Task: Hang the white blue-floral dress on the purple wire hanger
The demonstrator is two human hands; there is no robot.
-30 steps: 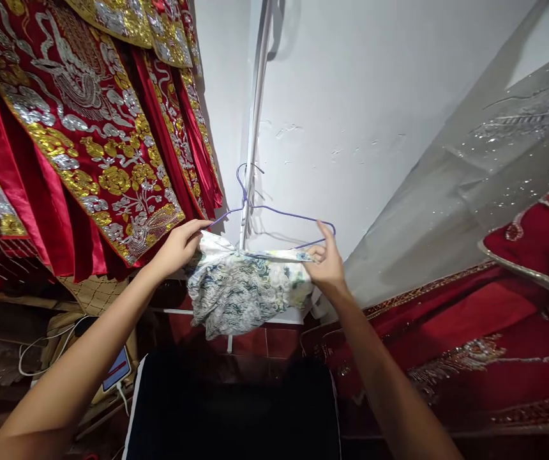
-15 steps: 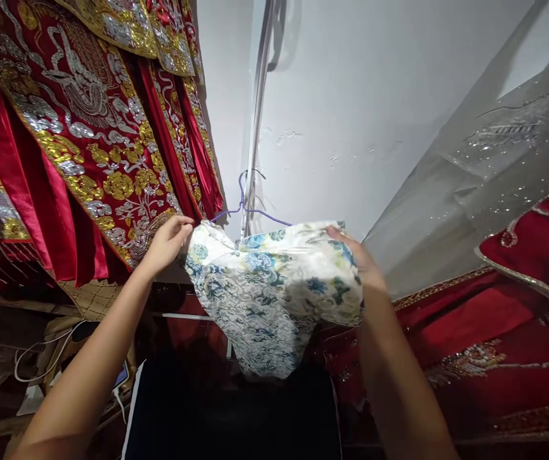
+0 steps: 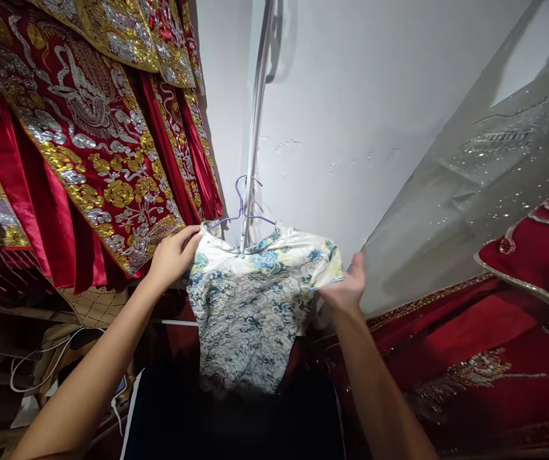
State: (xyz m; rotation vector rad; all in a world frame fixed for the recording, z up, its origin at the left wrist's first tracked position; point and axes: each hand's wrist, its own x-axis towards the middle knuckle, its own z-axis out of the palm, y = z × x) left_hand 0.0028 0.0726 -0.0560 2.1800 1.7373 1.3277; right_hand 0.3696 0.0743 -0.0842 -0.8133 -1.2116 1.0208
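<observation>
A white short-sleeved garment [image 3: 250, 313] with blue, green and yellow flowers hangs on a purple hanger [image 3: 241, 214] in front of me. Its lower end falls near my dark-clothed lap, so I cannot tell whether it is a top or a dress. My left hand [image 3: 173, 255] is closed on the garment's left shoulder, thumb in front and fingertips at the neckline edge. At the other side, my right hand [image 3: 346, 287] is under the right sleeve's edge, touching it, with the fingers apart and slightly blurred.
Red robes with gold and silver embroidery [image 3: 121, 185] hang on the left. A metal pole [image 3: 255, 102] stands against the white wall [image 3: 351, 76]. Sheer glittery fabric [image 3: 470, 185] and a red beaded garment [image 3: 470, 345] fill the right. A white cable [image 3: 39, 351] lies lower left.
My right hand has let go of the top of the right sleeve and moved down and inward beneath it. The stretched sleeve has dropped into shape. My left hand keeps its hold.
</observation>
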